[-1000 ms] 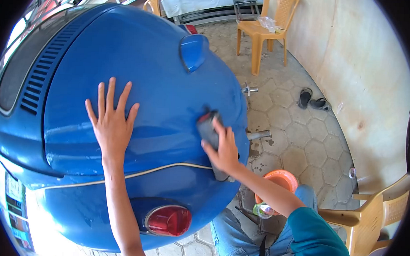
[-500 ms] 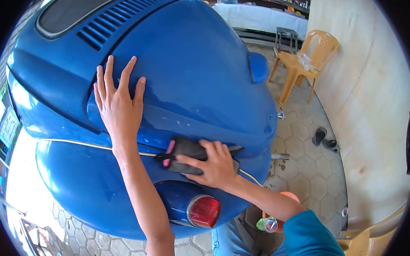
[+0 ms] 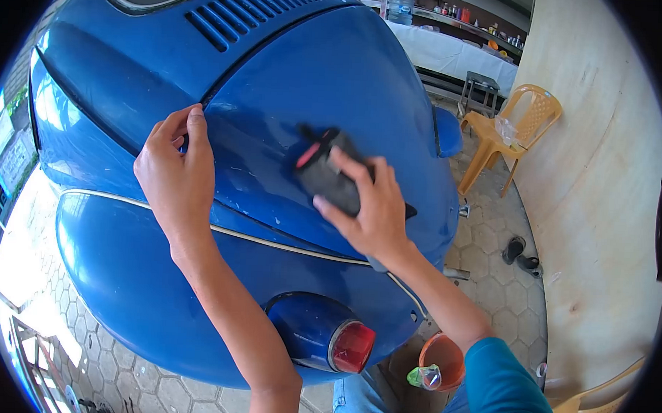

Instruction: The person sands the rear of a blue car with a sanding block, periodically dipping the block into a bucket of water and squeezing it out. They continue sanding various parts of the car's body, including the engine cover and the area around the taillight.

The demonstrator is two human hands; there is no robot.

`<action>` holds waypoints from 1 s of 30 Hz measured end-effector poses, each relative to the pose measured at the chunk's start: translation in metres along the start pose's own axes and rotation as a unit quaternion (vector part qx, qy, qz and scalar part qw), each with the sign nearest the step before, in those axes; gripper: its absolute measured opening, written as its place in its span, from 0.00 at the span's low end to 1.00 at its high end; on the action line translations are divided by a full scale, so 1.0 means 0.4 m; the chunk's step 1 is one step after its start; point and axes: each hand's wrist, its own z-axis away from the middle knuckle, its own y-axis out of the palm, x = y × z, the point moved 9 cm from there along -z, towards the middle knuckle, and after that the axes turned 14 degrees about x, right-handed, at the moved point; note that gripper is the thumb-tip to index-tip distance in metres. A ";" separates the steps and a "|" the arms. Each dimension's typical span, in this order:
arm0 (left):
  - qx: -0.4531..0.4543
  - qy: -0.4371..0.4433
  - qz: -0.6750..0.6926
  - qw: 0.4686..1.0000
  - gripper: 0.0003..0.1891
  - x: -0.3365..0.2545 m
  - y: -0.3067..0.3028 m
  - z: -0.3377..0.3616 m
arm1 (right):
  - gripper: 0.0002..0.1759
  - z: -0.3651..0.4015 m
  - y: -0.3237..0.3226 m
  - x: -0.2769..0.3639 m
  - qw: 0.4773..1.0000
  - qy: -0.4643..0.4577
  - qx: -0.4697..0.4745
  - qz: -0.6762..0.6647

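Observation:
The rounded rear of a blue car [image 3: 307,80] fills much of the view, with a red tail light [image 3: 352,346] low on its fender. My right hand [image 3: 372,204] is wrapped round a dark grey cloth [image 3: 331,178] with a pink patch, blurred by motion, over the car's middle panel. On the left, my left hand [image 3: 178,152] is raised near the panel seam, its thumb and fingers pinched together; whatever may be between them is too small to make out.
A yellow plastic chair [image 3: 519,130] and a dark stool [image 3: 480,91] stand at the back right, by a wooden wall [image 3: 598,181]. Black sandals [image 3: 521,255] lie on the paving. An orange bucket [image 3: 442,359] sits beside my legs.
My left hand has gone from spread flat on the panel to a raised pinch. My right hand has moved up with the cloth, off the trim line. The view has shifted.

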 end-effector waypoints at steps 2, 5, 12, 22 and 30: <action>0.006 -0.037 0.021 0.999 0.14 0.005 -0.012 0.007 | 0.42 -0.046 -0.016 -0.011 0.997 0.061 -0.045 0.002; 0.024 -0.050 0.062 0.997 0.15 0.031 -0.005 0.009 | 0.41 0.017 0.014 0.090 0.996 -0.078 0.016 0.047; 0.056 -0.023 0.188 0.980 0.15 0.064 0.002 -0.009 | 0.37 0.042 -0.022 -0.185 0.994 0.088 -0.038 -0.049; 0.137 0.290 -0.168 0.932 0.20 -0.193 0.321 0.112 | 0.40 0.225 -0.013 -0.208 0.976 0.185 -0.087 -0.071; 0.170 0.318 -0.256 0.897 0.24 -0.206 0.432 0.182 | 0.40 0.252 -0.045 -0.273 0.961 0.243 -0.092 -0.095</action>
